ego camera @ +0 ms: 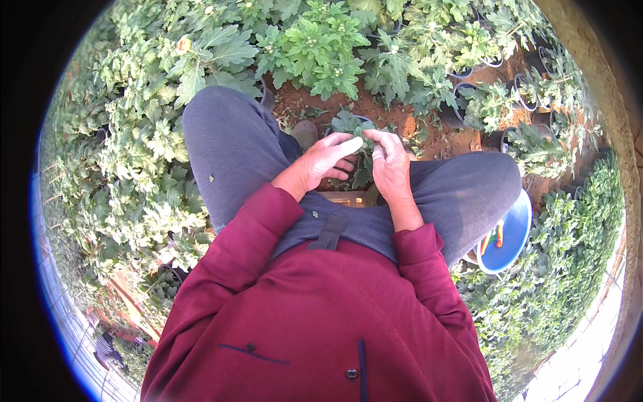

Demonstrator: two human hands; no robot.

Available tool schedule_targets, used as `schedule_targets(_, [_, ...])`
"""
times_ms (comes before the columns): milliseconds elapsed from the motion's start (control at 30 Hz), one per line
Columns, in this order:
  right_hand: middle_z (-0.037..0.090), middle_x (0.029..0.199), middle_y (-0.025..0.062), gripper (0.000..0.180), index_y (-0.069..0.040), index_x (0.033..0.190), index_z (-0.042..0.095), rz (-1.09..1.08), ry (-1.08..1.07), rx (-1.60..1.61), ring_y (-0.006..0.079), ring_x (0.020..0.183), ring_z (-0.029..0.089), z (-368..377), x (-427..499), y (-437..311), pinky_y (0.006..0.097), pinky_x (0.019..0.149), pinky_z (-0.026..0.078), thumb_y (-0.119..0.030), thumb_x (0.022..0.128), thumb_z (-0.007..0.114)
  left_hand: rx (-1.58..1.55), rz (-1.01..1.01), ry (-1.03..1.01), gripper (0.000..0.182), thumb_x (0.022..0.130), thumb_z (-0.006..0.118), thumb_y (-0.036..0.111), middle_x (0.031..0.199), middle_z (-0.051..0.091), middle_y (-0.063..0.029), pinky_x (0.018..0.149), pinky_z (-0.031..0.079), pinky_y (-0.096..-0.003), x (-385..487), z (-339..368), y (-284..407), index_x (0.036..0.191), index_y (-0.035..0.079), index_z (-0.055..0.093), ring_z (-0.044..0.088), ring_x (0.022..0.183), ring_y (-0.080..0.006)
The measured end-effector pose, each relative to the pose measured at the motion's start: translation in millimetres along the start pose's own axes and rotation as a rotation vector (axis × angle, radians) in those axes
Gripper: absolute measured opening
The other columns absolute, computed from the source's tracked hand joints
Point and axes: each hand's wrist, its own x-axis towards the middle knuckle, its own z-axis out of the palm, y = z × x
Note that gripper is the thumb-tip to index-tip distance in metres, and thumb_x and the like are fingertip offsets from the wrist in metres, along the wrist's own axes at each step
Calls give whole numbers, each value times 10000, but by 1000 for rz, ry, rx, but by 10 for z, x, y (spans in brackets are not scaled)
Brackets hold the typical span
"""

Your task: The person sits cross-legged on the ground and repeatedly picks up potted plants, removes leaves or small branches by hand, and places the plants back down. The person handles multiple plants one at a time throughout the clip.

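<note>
A potted leafy plant (362, 173) with lobed green leaves stands between my knees, partly hidden by my fingers. My left hand (326, 162) reaches over its left side, thumb and index finger near the top leaves, the other fingers curled among the foliage. On the right side, my right hand (390, 163) has its index finger bent over the plant's top, close to my left fingertips. Pale tape or a cover wraps a digit on each hand. Whether the fingers pinch a leaf or stem cannot be made out. The plant's pot is mostly hidden below.
Dense leafy plants (321, 45) fill the ground ahead and to the left. Black pots (458, 108) stand on reddish soil at the upper right. A blue bucket (515, 236) holding orange and green items is beside my right knee. A person in striped clothing (106, 350) is far off at lower left.
</note>
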Motion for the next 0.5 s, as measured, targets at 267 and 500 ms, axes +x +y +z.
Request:
schedule_targets(267, [712,1056,130,238,-31,1107,700,152,20,-97,230,940,689,-66,-53,-13,329,869,524,14,895,604,-253,9,-18,387,984,644,279,1128,658,-113,810,589,-382,162,25,-76,1271,39,543,694,951,-255])
schedule_targets(500, [738,935,134,172,0,1044,694,331,-40,-184,218,846,713,-31,-113,75,341,789,556,-18,874,675,-297,-29,-11,286,969,662,189,1103,680,-91,824,589,-368,179,27,-42,1205,49,583,693,946,-223])
